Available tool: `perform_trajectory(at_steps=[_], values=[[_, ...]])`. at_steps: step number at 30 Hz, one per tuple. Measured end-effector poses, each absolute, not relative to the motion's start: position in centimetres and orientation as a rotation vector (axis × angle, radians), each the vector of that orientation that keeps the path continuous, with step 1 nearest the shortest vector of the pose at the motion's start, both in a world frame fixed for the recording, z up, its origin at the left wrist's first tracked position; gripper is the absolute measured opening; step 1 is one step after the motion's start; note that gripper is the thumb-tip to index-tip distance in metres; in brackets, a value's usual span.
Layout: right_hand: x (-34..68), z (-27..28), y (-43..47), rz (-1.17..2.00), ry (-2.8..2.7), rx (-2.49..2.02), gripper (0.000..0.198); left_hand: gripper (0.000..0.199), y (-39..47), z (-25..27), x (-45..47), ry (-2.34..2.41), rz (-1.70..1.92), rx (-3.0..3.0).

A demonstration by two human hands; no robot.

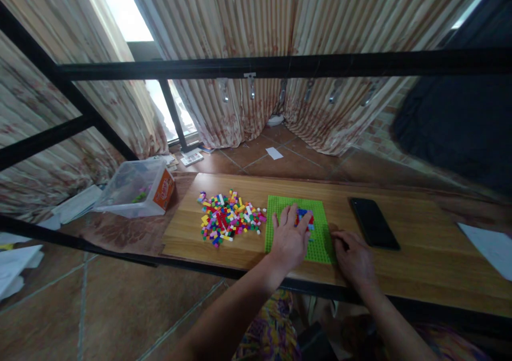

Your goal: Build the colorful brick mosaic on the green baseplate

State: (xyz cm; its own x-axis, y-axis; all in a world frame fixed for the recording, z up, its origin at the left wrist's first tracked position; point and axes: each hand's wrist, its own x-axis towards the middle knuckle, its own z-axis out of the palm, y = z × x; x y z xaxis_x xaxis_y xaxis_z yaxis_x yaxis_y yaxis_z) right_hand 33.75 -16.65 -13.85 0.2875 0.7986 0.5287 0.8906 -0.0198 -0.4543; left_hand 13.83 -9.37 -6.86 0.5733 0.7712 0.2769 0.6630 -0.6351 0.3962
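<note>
On the table (424, 243), a green plate (323, 245) is carrying blue and red bricks (304, 213). Over the plate, the left hand (290, 239) is reaching, fingers spread. At its right edge, the right hand (356, 258) is curling; any pinch, I cannot tell. Loose bricks (230, 218) are lying left of it.

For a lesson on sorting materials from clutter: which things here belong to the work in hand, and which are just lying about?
In the work:
- green baseplate, left hand over it
- bricks on the baseplate
- loose brick pile
- probably the clear box

Lying about:
- black phone
- white paper on the table
- white paper on the floor
</note>
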Motion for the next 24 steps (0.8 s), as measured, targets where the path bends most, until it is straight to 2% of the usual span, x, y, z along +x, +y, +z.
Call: perform_trajectory(at_steps=[8,13,24], values=[[33.7,-13.9,-16.7,-0.166,-1.496,-1.824,0.02,0.029,-11.1,-8.0,6.6,1.258,0.84,2.398],[33.7,-13.9,-16.8,-0.144,-1.498,-1.829,0.019,0.019,-11.2,-8.7,1.3,1.459,0.933,2.315],[33.4,-13.2,-16.8,-0.176,-1.506,-1.832,0.02,0.015,-10.4,-9.6,-4.5,1.829,0.924,2.302]])
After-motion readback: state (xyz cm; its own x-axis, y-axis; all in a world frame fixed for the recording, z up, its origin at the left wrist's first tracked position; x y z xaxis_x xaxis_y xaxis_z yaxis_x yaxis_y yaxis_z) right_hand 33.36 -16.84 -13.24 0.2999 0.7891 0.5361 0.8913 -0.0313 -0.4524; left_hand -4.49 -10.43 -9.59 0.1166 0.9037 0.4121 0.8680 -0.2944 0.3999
